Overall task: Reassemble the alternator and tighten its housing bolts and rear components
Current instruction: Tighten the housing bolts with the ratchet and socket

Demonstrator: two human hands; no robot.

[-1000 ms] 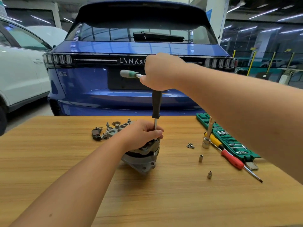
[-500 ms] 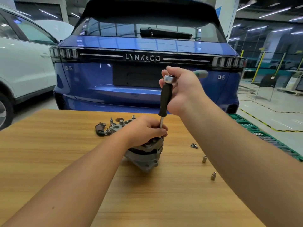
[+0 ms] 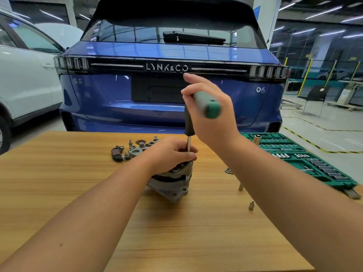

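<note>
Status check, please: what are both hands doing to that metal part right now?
Left hand steadies alternator, pinching driver shaft. Right hand grips ratchet handle. Nothing blocking.

Alternator on counter, both hands on the driver.

Alternator (image 3: 172, 183) sits on the wooden counter (image 3: 78, 183), tilted. Left hand (image 3: 170, 154) rests on top of it, fingers curled round the metal shaft of the ratchet driver (image 3: 189, 122). Shaft stands near upright; black grip above it. Right hand (image 3: 212, 112) grips the green handle at the top, which juts toward the camera, blurred. Loose rear parts (image 3: 135, 149) lie just behind the alternator, a dark piece at their left. Small sockets (image 3: 251, 205) lie apart at the right. Green socket case (image 3: 306, 160) open at the counter's right edge. Blue car (image 3: 167, 107) parked just beyond the counter, white car (image 3: 25, 79) at left.
</note>
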